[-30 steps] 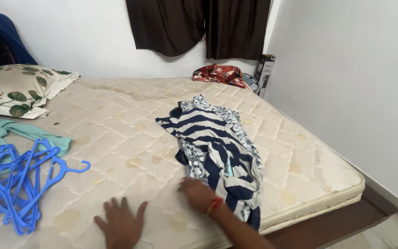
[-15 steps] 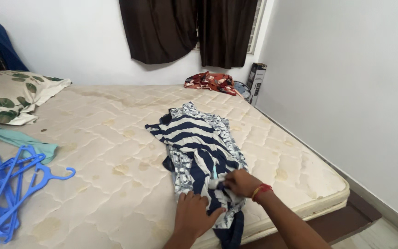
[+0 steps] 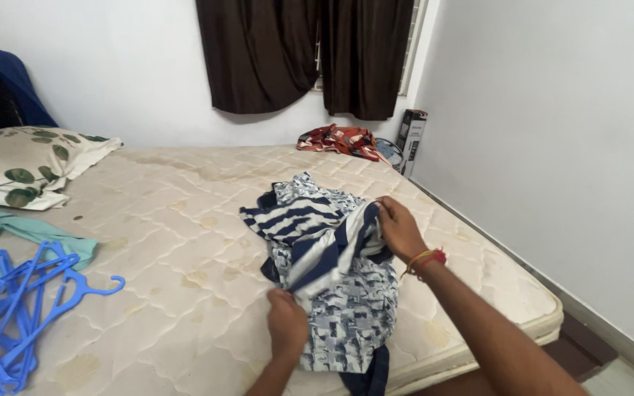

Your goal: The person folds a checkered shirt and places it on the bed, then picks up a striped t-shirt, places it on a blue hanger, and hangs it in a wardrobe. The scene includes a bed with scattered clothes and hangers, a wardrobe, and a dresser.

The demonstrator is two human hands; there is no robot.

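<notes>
A navy and white striped garment (image 3: 310,227) lies on the bare quilted mattress (image 3: 170,220), bunched over a grey and white patterned garment (image 3: 350,315). My left hand (image 3: 288,323) grips the striped garment's near end. My right hand (image 3: 398,227), with red and yellow threads at the wrist, pinches the same garment's far edge and lifts it off the patterned one. A dark blue piece of cloth (image 3: 368,378) hangs over the mattress's front edge.
Several blue plastic hangers (image 3: 16,308) lie in a pile at the left, beside a teal garment (image 3: 9,231). A leaf-print pillow (image 3: 23,165) is at the back left. A red patterned cloth (image 3: 335,139) lies at the far corner, under dark curtains (image 3: 302,51). A white wall runs along the right.
Both hands moved onto the striped garment and took hold of it. My right hand has carried its edge up and away, folding it back and uncovering the patterned garment beneath.
</notes>
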